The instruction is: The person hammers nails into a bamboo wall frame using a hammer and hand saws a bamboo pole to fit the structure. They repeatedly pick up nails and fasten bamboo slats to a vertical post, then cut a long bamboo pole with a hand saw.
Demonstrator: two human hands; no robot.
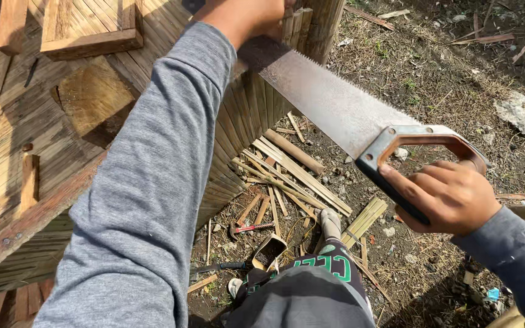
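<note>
An outdoor building site: bamboo flooring (13, 127), split bamboo offcuts (293, 173) on bare dirt ground (445, 79), a hammer (247, 229).

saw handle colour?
The saw handle is grey metal with reddish-brown wear along its inner edge, gripped by the right hand. Head view, the only one.

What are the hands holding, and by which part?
Right hand grips the saw by its handle. Left hand rests on the bamboo post; its grip is hidden.

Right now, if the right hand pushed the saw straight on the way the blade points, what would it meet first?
Probably the upright bamboo post. The right hand holds the handsaw, whose blade tip runs up to the post, beside the left hand. Depth there is hard to judge.
</note>
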